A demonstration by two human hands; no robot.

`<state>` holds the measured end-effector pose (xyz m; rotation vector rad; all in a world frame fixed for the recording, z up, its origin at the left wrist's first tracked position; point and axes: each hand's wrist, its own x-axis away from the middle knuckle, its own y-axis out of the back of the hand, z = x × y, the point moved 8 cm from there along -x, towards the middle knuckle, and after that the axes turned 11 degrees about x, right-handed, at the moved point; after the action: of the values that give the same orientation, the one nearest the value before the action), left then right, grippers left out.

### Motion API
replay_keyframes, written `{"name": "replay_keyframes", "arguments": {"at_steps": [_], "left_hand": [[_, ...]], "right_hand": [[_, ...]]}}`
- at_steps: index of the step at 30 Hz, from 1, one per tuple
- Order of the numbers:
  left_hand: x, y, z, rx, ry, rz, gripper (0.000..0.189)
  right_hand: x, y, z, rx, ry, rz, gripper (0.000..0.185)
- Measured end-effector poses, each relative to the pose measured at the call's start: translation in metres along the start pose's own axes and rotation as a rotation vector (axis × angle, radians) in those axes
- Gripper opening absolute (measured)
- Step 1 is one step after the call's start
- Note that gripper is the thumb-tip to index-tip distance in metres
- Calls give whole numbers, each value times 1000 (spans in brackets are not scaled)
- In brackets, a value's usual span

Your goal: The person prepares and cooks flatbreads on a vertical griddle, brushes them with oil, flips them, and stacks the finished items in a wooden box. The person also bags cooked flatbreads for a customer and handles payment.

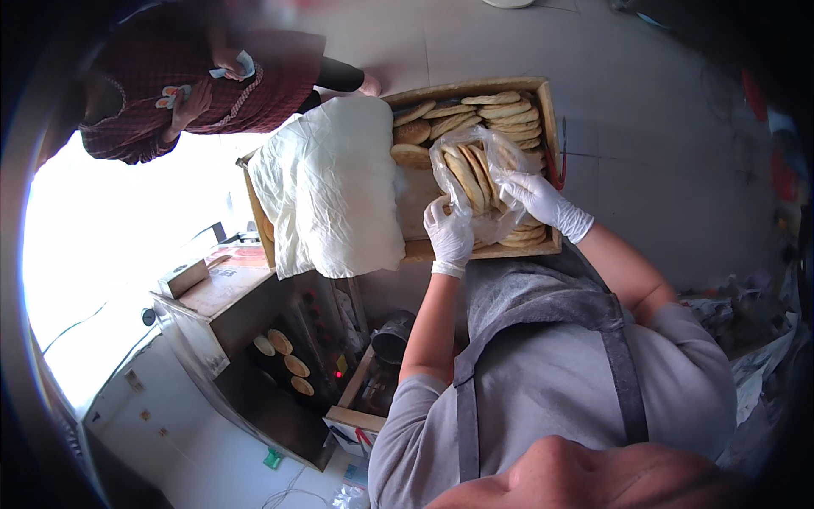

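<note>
My left hand (450, 237), in a white glove, grips the near left edge of a clear plastic bag (453, 153). In its white glove, my right hand (534, 196) pinches the bag's right side. Several round flatbreads (467, 175) stand on edge inside the bag. Beneath and around it is a wooden box (420, 250) with more flatbreads (509, 114) stacked along its far side and at its near right corner. A cream cloth (331, 184) covers the box's left part.
Across the box at the upper left stands a person (210, 89) holding what looks like paper money. An oven (254, 382) with several flatbreads inside is at the lower left, a small box (184, 278) on its top. A dark metal pot (391, 340) stands near my left elbow.
</note>
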<state>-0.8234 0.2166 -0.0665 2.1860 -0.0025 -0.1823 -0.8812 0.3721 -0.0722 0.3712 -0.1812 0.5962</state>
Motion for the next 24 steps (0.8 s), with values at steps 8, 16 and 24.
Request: {"name": "replay_keyframes", "arguments": {"at_steps": [8, 16, 24], "left_hand": [[-14, 8, 2, 150, 21, -132, 34], [-4, 24, 37, 706, 222, -356, 42], [-25, 8, 12, -81, -70, 200, 42]], "right_hand": [[3, -24, -21, -386, -150, 139, 36], [22, -36, -12, -380, -89, 109, 36], [40, -42, -5, -460, -114, 132, 37]]}}
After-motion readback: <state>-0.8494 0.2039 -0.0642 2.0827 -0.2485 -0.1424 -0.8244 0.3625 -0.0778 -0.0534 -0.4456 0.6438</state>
